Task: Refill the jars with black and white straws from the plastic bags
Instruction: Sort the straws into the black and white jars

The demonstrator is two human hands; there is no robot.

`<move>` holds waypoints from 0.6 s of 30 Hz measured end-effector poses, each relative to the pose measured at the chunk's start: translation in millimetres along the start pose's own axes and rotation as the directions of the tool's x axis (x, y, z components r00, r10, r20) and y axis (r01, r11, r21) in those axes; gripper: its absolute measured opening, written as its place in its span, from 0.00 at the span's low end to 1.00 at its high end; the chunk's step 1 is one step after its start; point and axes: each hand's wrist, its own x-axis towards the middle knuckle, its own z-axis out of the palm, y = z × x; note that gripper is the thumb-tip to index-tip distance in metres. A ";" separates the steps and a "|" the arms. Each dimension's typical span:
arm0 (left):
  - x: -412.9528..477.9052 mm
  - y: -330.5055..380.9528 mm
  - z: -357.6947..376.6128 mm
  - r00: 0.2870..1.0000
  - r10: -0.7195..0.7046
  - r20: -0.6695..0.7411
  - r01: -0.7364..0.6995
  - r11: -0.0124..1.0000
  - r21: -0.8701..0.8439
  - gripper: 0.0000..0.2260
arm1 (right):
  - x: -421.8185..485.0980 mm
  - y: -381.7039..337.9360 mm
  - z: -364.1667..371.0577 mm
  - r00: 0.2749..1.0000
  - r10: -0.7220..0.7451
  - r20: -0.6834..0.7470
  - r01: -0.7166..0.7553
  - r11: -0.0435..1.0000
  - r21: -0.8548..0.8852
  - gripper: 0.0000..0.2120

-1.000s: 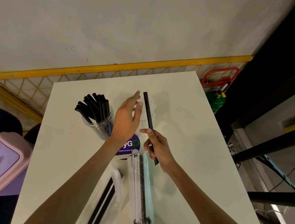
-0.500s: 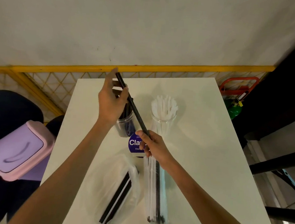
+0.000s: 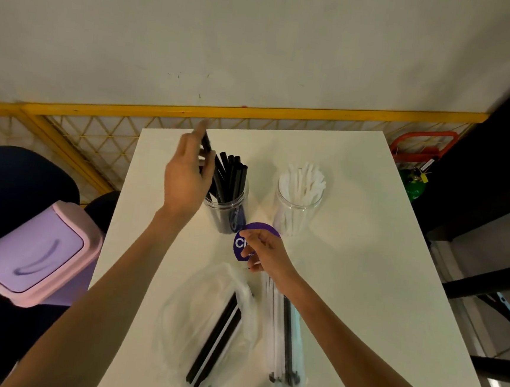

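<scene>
Left hand (image 3: 187,176): raised over the far left of the white table (image 3: 364,264), thumb and fingers pinching one black straw (image 3: 207,143) near its upper end.
Black straw: the top pokes out above the grip. The rest runs down past the fingers into the jar of black straws (image 3: 226,211) just below and right of the grip.
Long axis: slanted, with the upper end pointing up and left, away from the person, and the lower end down and right into the jar mouth.
Right hand (image 3: 265,253): nearer the person and to the right of the grip. The fingers are loosely curled with nothing in them, above a round purple sticker (image 3: 239,244).
Jar of white straws (image 3: 298,209): clear and upright, right of the black jar and apart from it.
Bag of black straws (image 3: 214,328): crumpled clear plastic lying flat, well below the grip, towards the person.
Bag of white straws (image 3: 278,334): long and narrow, just right of the other bag, partly under the right wrist.
Change: half a second ago the right hand pinched the straw's lower end, so it spanned both hands. That hand has now let go, and the straw is steeper with its lower end in the jar.
Surroundings: a lilac swing-lid bin (image 3: 32,254) far left of the grip and a yellow railing (image 3: 285,113) beyond it.
</scene>
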 end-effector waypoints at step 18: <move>-37.5 -20.8 33.1 0.984 0.066 0.163 -0.098 0.976 0.197 0.17 | 4.2 25.2 0.3 0.995 0.017 -0.099 -0.019 1.000 -0.017 0.08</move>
